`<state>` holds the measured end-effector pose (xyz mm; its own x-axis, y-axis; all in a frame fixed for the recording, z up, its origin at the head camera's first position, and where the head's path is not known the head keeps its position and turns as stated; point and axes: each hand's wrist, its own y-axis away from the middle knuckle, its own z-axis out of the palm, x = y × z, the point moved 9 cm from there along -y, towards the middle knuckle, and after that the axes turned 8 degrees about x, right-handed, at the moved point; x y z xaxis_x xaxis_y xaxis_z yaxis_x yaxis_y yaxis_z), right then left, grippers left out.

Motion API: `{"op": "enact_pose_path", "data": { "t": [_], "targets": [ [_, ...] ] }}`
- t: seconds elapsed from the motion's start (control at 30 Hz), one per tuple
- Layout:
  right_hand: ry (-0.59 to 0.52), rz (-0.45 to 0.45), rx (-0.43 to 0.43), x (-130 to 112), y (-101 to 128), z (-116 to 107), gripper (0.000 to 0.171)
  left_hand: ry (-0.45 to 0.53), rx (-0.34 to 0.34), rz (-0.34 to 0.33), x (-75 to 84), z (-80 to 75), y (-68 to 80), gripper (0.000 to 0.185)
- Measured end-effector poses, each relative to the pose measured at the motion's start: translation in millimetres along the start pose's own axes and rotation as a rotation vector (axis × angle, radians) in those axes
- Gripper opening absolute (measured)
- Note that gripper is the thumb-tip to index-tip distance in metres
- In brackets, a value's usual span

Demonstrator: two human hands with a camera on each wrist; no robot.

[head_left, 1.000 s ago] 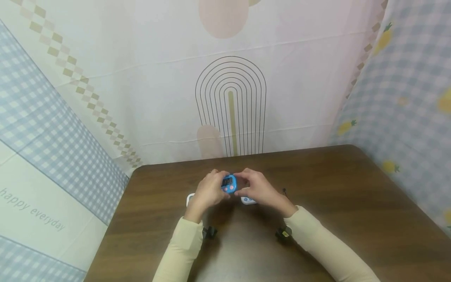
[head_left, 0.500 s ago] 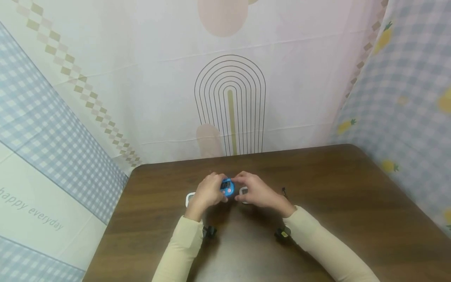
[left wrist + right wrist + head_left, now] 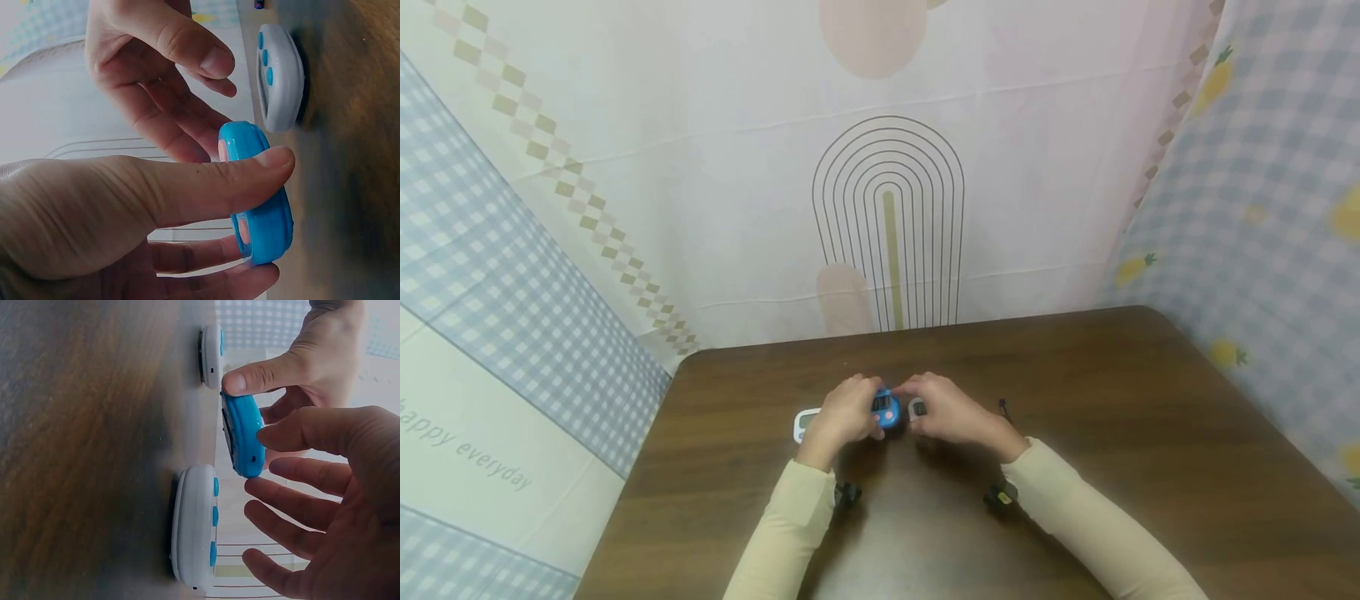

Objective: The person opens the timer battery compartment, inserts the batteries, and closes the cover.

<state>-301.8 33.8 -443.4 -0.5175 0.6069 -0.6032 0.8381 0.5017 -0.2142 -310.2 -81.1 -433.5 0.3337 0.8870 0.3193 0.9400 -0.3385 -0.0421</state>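
Pale sleeves (image 3: 1078, 508) extend over a wooden surface (image 3: 925, 542) as a person's left hand (image 3: 846, 410) grips a blue device (image 3: 887, 410), tilted just above the tabletop between two white devices (image 3: 197, 525); the right hand (image 3: 949, 408) spreads loosely extended fingers at its side. Beyond hangs patterned cloth (image 3: 737, 208).

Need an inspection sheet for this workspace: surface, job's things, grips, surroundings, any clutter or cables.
Surface: brown wood-grain table, rounded far corners.
Job's things: blue device held off the table; left white device and right white device lie on it.
Clutter: small dark item beside the right grip, too small to identify.
Left grip: pinches the blue device.
Right grip: fingers spread near the blue device; contact unclear.
Cables: nothing seen that is clearly one.
Surroundings: pale printed backdrop behind; left checked cloth, right checked cloth.
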Motion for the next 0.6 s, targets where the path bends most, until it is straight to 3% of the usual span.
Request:
{"op": "enact_pose_path", "data": {
  "t": [0.6],
  "targets": [
    [0.093,0.038,-0.044,5.9,0.1,8.2,0.053,-0.05,-0.022,0.01,2.3,10.0,-1.0,0.061]
  ]
}}
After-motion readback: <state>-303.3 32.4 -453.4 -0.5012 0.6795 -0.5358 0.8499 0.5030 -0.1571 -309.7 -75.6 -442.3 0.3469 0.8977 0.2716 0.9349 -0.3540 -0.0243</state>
